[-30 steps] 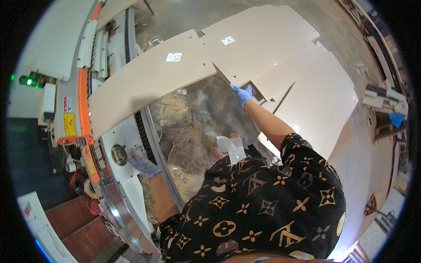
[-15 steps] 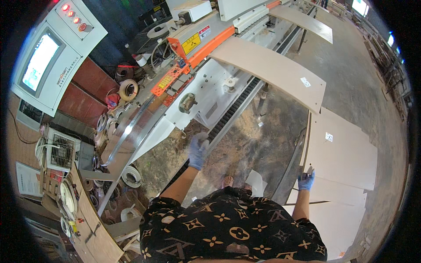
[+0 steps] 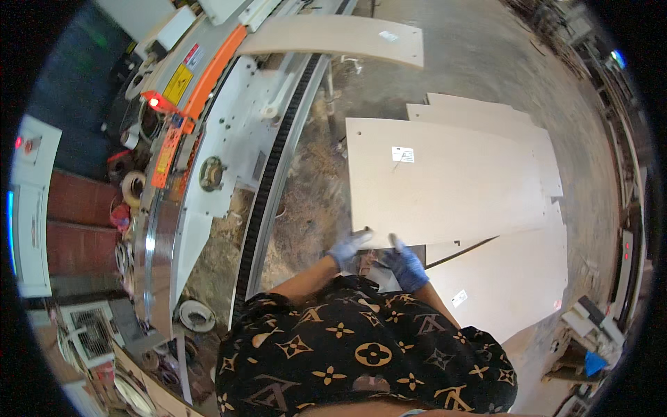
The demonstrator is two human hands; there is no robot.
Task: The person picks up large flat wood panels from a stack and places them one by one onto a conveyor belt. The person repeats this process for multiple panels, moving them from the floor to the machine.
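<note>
A large pale board (image 3: 465, 184) with a white label lies on top of a stack to my right front. My gloved left hand (image 3: 345, 249) is at its near left corner, the fingertips reaching over the surface. Motion blur smears that hand, so its grip does not show clearly. Along the near edge, my gloved right hand (image 3: 406, 267) has its thumb over the board and its fingers lower down, closed on the edge. Beneath and nearer to me, another pale board (image 3: 514, 285) carries a label too.
At left runs a long machine with an orange rail (image 3: 215, 73) and a black ribbed track (image 3: 281, 142). A curved board (image 3: 333, 36) lies across it at the far side. A control cabinet (image 3: 35, 201) stands far left, with rolls of edging (image 3: 196, 316) on the floor.
My view has turned right, bringing the boards to the middle. My left hand has left the machine's track and come to the board's corner, close to my right hand.
</note>
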